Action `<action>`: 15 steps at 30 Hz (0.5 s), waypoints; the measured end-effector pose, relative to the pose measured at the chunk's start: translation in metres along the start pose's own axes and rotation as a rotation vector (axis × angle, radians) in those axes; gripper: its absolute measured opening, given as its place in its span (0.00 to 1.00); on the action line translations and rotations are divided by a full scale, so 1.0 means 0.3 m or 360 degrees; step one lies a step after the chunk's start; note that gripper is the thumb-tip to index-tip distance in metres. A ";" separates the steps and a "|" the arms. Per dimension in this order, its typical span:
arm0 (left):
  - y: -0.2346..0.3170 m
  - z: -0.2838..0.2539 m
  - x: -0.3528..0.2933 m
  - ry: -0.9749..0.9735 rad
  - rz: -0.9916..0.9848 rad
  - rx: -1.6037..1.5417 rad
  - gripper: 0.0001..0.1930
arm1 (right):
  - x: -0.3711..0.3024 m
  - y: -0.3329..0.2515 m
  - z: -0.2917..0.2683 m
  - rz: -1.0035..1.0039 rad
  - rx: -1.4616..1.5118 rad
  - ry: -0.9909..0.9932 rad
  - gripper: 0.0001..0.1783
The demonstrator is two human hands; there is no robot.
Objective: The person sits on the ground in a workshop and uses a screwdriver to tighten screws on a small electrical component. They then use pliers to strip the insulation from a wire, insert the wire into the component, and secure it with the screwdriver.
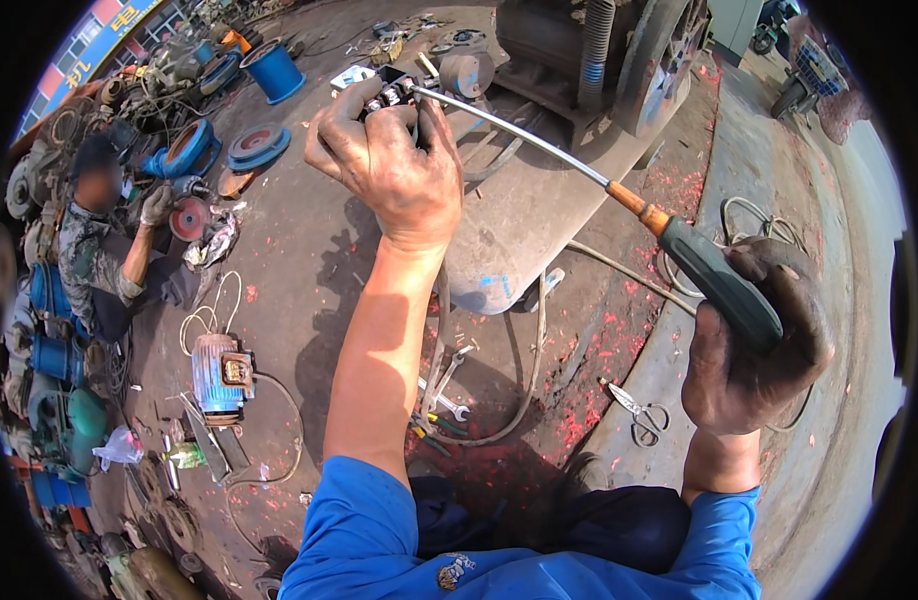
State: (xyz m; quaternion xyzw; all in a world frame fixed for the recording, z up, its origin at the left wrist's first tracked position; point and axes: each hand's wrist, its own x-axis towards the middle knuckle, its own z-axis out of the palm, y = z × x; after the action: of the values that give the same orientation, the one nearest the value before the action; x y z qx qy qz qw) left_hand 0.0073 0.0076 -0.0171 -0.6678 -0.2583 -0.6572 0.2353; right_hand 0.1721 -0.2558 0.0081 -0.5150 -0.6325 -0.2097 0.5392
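In my right hand (764, 365) is a screwdriver (714, 275) with a dark green and orange-brown handle. The fingers are blackened and curl round the handle's end. Its long metal shaft slants up and left, and the tip meets a small black electrical part (391, 92) with metal contacts. My left hand (404, 175) is closed at that part, with the fingers bent round its near side and hiding much of it. Just beyond the part is a large machine (544, 55) with a wheel, standing on a rusty metal base (509, 245).
Scissors (639, 412) and wrenches (447, 398) lie on the ground among cables (524, 420). To the left stands a blue motor (219, 375). A person (99, 240) sits among piled motor parts at far left. A blue bucket-like drum (274, 72) is beyond.
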 end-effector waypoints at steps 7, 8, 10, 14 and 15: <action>0.001 0.003 -0.002 0.0028 0.0004 0.0017 0.11 | -0.009 0.041 0.005 0.0045 0.0100 0.0086 0.38; -0.004 0.002 0.003 0.0035 0.0011 0.0027 0.11 | -0.016 0.048 0.005 0.0022 0.0046 0.0063 0.37; 0.006 0.010 0.009 0.0052 0.0003 0.0010 0.11 | -0.049 0.048 0.002 0.0202 -0.0001 0.0123 0.37; 0.006 -0.002 0.003 0.0019 0.0005 -0.0002 0.12 | -0.001 0.039 0.014 -0.0026 0.0188 0.0110 0.35; 0.007 -0.001 0.006 0.0021 0.0006 0.0004 0.12 | -0.004 0.033 0.009 0.0009 0.0130 0.0095 0.35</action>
State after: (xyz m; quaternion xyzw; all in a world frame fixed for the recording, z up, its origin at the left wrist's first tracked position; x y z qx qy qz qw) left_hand 0.0086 0.0059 -0.0153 -0.6636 -0.2562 -0.6609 0.2390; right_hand 0.1795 -0.2505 0.0034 -0.4879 -0.6227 -0.1973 0.5791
